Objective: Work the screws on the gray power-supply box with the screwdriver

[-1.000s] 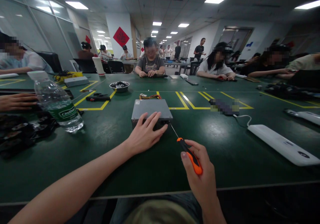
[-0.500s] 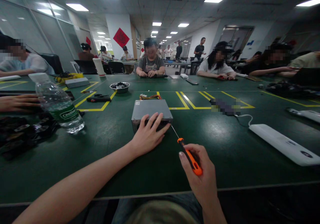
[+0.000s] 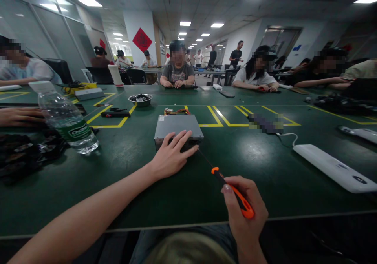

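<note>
Left hand (image 3: pixel 171 156) is splayed open on the metal box (image 3: pixel 178 125), right hand (image 3: pixel 246 225) grips the screwdriver (image 3: pixel 218 175); box looks hefty, rigid, so grab its sides.

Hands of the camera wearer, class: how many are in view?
2: the left hand rests on the grey metal box; the right hand holds the orange-and-black screwdriver.

Near at hand are one screwdriver (image 3: pixel 219 176) and one grey box (image 3: pixel 178 126). On the left stands one bottle (image 3: pixel 66 117). Farther off are one bowl (image 3: pixel 140 104) and one cup (image 3: pixel 116 76).
</note>
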`<action>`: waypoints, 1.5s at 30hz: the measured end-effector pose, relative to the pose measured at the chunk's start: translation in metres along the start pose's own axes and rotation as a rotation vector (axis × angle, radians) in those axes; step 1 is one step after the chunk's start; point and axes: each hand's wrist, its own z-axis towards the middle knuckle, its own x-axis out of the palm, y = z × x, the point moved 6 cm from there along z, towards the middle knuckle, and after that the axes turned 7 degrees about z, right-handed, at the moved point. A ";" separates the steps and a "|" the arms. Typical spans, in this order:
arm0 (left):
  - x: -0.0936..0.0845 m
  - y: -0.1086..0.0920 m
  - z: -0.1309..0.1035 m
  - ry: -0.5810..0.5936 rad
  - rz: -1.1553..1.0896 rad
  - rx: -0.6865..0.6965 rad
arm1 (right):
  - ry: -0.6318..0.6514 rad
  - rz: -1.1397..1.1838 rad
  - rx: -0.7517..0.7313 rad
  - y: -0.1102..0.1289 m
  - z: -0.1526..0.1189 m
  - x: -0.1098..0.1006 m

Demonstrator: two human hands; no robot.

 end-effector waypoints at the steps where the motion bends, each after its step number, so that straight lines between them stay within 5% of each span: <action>1: -0.001 0.004 -0.001 -0.010 -0.005 0.000 | 0.038 -0.009 -0.034 0.002 0.001 0.003; 8: -0.002 0.029 -0.007 -0.065 0.002 -0.145 | 0.151 -0.033 -0.187 0.012 0.005 0.023; 45: -0.002 0.029 -0.006 -0.046 -0.048 -0.169 | 0.226 -0.140 -0.125 0.004 0.005 0.038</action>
